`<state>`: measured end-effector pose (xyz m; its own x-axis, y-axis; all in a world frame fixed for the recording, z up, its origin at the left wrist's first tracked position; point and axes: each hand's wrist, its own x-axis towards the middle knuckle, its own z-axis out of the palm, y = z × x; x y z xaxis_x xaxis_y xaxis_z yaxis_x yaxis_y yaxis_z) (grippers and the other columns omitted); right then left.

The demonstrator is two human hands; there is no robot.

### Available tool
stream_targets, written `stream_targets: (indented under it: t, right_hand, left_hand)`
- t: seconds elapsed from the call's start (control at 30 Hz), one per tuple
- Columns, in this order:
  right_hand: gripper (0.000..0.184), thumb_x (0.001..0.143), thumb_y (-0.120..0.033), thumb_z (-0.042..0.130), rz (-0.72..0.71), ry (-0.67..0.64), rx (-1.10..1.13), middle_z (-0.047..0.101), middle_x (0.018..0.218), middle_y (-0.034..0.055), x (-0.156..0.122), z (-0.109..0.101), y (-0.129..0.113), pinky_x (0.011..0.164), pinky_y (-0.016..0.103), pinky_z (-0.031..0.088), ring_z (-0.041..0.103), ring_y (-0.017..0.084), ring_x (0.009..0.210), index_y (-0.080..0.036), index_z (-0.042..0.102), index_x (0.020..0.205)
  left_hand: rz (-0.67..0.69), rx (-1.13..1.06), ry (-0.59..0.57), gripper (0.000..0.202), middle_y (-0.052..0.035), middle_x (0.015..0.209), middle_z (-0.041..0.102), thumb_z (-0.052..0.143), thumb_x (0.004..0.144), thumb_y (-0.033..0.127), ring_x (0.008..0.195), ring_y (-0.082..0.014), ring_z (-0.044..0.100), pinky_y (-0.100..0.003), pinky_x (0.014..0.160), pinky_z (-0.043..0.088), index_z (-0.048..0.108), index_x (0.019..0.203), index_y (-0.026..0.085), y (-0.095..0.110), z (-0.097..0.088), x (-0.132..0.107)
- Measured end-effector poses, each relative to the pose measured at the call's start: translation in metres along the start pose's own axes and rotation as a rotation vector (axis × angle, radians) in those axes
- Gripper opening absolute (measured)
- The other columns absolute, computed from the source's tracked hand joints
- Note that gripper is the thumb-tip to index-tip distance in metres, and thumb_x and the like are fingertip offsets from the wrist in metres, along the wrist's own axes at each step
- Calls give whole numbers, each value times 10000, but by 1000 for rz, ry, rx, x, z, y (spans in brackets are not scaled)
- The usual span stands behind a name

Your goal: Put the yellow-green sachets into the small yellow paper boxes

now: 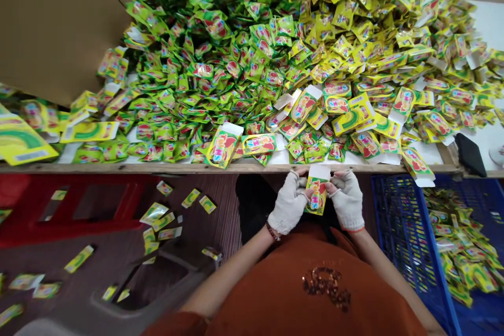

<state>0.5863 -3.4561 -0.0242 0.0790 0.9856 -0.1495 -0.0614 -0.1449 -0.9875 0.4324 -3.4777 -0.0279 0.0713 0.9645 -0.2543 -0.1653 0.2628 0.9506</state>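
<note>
A small yellow and green printed carton (pixel 316 197) is held upright in front of my body, its white top flap raised. My left hand (pixel 289 199), in a white fingertip-less glove, pinches the carton's left edge. On the opposite edge, my right hand (pixel 346 197) grips it in a matching glove. Just beyond my hands, a heap of green candy packets (pixel 232 63) covers the table, merging on the right into yellow packets (pixel 342 10). Similar cartons, such as a carton (pixel 223 146) with its flap up, lie along the front of the heap. What is inside the held carton is hidden.
The table's wooden front edge (pixel 165 169) runs before me. A blue crate (pixel 401 231) with packets stands at right, below a black phone (pixel 470 155). At left are a large cardboard box (pixel 51 21), a red plastic stool (pixel 129 202) and cartons scattered on the floor.
</note>
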Motion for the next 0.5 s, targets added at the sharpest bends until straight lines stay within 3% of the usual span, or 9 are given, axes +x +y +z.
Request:
stream_targets:
  t: [0.2, 0.37, 0.5]
  right_hand:
    - [526, 703, -621, 766, 182, -132, -143, 701, 984, 84, -26, -24, 24, 758, 347, 569, 661, 224, 876, -199, 641, 991]
    - [429, 740, -583, 732, 270, -280, -246, 675, 844, 49, -44, -37, 34, 695, 312, 518, 600, 185, 763, -185, 713, 898]
    - [388, 761, -571, 713, 293, -362, -230, 629, 743, 23, -45, -39, 35, 667, 291, 487, 559, 163, 706, -185, 678, 771]
  left_hand:
    - [-196, -144, -174, 610, -79, 997, 691, 813, 723, 472, 849, -161, 667, -288, 784, 549, 496, 1136, 154, -24, -16, -11]
    - [-240, 44, -249, 467, -30, 865, 651, 747, 758, 501, 762, -133, 605, -269, 729, 496, 593, 999, 132, -39, -25, -26]
    - [-210, 177, -287, 333, -34, 863, 659, 648, 827, 457, 781, -139, 591, -268, 728, 473, 648, 931, 140, -37, -24, -34]
